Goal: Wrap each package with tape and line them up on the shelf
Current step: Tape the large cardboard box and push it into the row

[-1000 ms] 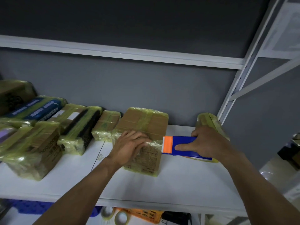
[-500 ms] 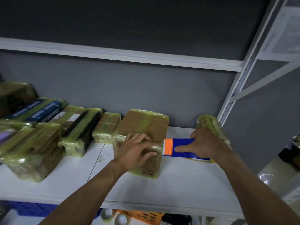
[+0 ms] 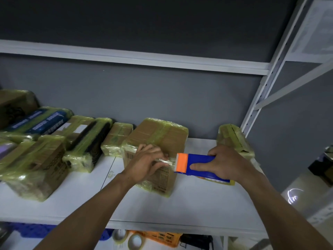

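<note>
Box: the cardboard box (image 3: 156, 141) sits mid-shelf, brown, partly wrapped in yellowish tape.
Room: the white shelf (image 3: 198, 204) is bare near and right of the box.
Edges: wrapped packages (image 3: 36, 159) crowd the left, and one more package (image 3: 232, 139) leans far right.
Left hand (image 3: 146, 165): fingers curl over the box's near right edge, holding it.
Right hand (image 3: 225, 163): grips the blue tape dispenser (image 3: 198, 163) (orange tip) just beside the box, with a shiny tape strip (image 3: 165, 160) between them.

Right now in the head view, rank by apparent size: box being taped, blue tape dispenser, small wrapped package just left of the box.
1. box being taped, clearly largest.
2-3. blue tape dispenser and small wrapped package: look alike; the dispenser is nearer and partly under the right hand, so unranked.
</note>
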Demonstrator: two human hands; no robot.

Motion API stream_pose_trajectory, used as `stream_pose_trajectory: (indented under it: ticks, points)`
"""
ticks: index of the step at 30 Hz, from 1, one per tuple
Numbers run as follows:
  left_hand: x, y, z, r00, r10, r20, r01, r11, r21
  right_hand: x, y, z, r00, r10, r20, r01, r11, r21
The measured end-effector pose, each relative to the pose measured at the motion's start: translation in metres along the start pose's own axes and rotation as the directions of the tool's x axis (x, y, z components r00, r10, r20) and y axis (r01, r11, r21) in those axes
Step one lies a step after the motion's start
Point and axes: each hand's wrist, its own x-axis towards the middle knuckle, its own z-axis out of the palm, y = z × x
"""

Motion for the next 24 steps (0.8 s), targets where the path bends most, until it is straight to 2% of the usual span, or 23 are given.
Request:
stream_pose_trajectory:
  ticks: [13,19,24]
  points:
    - [-0.001,0.0,0.0,1.0,-0.027,-0.012,0.027,1.0,-0.002,-0.026,0.037,-0.005,0.991,0.113,-0.065,-0.108,0.991,0.084]
    - [0.0,-0.004,-0.003,1.0,-0.02,0.013,0.02,1.0,0.01,-0.034,0.06,-0.011,0.988,0.146,-0.038,-0.137,0.973,0.184]
    - [-0.001,-0.006,-0.005,0.998,-0.007,0.064,0.002,0.997,0.078,-0.035,0.059,-0.003,0.989,0.135,-0.068,-0.125,0.984,0.125]
